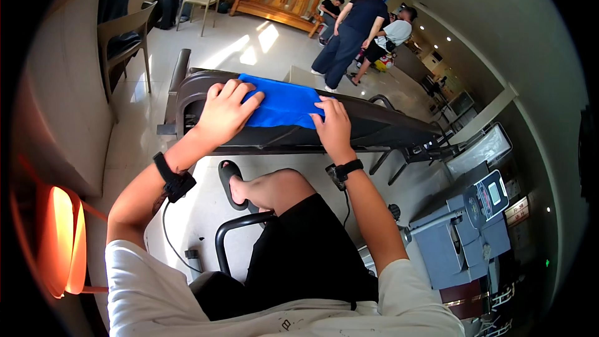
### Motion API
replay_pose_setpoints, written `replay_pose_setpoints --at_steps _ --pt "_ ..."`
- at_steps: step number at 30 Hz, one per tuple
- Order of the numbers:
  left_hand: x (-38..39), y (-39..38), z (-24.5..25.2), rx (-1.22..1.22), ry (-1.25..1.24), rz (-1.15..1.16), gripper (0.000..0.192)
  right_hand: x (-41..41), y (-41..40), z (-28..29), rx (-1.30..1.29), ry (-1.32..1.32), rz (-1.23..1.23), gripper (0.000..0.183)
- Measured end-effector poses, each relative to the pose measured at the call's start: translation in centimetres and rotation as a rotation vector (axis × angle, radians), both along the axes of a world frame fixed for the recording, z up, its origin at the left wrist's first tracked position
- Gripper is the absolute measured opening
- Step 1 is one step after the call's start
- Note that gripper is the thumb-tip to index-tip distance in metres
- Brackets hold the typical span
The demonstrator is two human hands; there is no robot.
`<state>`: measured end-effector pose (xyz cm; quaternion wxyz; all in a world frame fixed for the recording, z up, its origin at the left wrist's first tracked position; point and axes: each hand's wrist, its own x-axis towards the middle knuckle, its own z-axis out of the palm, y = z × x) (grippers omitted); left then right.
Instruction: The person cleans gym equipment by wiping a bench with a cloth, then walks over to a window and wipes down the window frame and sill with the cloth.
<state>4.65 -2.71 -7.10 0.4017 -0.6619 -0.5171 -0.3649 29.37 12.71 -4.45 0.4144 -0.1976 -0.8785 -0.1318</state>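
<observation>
A blue cloth (283, 103) lies draped over the top of the dark padded back of a bench or couch (388, 124), hanging a little down the near side. My left hand (229, 105) rests on the cloth's left end, its fingers bent over the fabric. At the right end my right hand (332, 119) has its thumb and fingers on the cloth's edge, seemingly pinching it. Black straps with small devices and cables circle both wrists.
An orange chair (61, 241) stands at the left, beige chairs (124, 42) beyond it. A wooden bench (276, 0) is at the back; several people stand or sit near it. Exercise equipment with a display (493, 194) and grey boxes (444, 248) are at the right. A black curved armrest (234, 224) is near my legs.
</observation>
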Motion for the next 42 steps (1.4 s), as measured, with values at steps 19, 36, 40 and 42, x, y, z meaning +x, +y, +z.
replay_pose_setpoints --at_steps 19,36,40,42 --pt "-1.1 -2.2 3.7 -0.420 -0.276 -0.333 0.021 3.7 -0.4 4.6 -0.178 -0.226 0.150 0.024" --pt "-5.4 -2.3 5.4 -0.590 -0.717 -0.265 0.032 -3.1 2.3 3.5 -0.522 -0.022 -0.109 0.019" --pt "-6.2 -3.6 5.9 -0.576 -0.688 -0.090 0.030 -6.3 -0.7 3.5 -0.020 -0.063 -0.130 0.025" --pt "-7.4 -4.4 5.9 -0.608 -0.769 -0.119 0.031 -8.7 -2.0 2.9 -0.090 -0.112 -0.039 0.025"
